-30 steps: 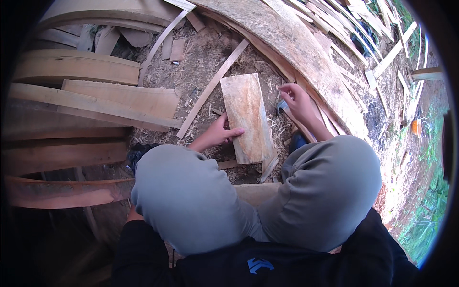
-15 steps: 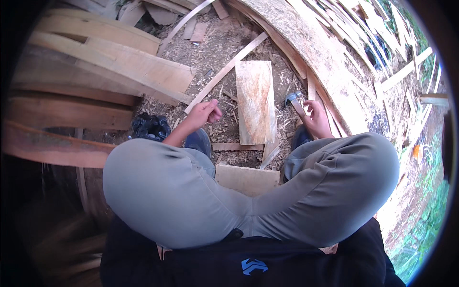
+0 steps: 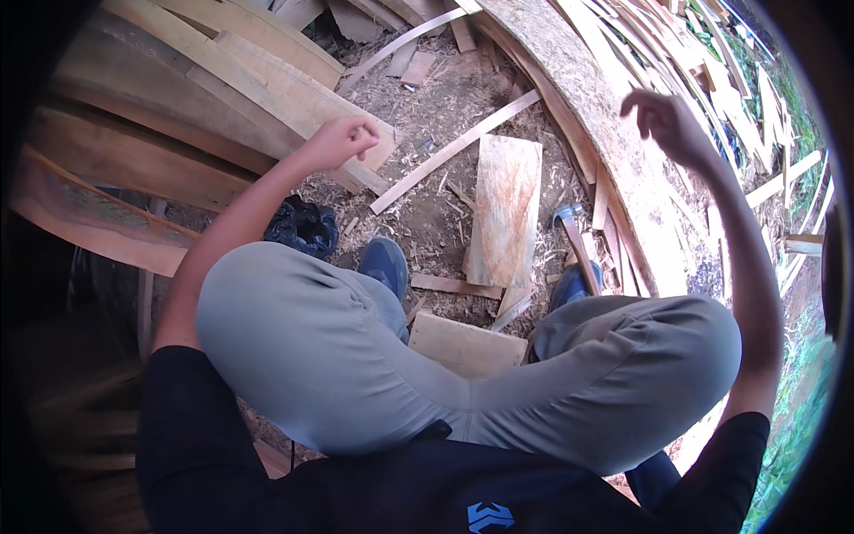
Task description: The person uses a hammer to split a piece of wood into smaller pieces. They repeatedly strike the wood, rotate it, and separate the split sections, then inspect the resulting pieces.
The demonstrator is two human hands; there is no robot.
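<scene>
My left hand (image 3: 342, 142) is raised over the end of the stacked planks (image 3: 267, 84), its fingers curled in; what they hold, if anything, is hidden. On the right, my right hand (image 3: 663, 125) hangs above the long curved slab of wood (image 3: 614, 116), fingers loosely bent and apart, holding nothing. A hammer (image 3: 580, 245) with a wooden handle leans by my right shoe (image 3: 574, 283), head up, touched by neither hand. Between my feet lies a short wide board (image 3: 507, 209) with a brown-streaked face.
A small wooden block (image 3: 467, 345) sits between my legs. Beside my left shoe (image 3: 384, 267) is a black plastic bag (image 3: 304, 225). A thin strip of wood (image 3: 454, 151) slants across the shaving-strewn dirt. Loose slats (image 3: 712, 89) are heaped at the far right.
Both hands have risen and moved outward and away from me. My right hand has left the hammer, which stays leaning by my shoe. The view has shifted slightly.
</scene>
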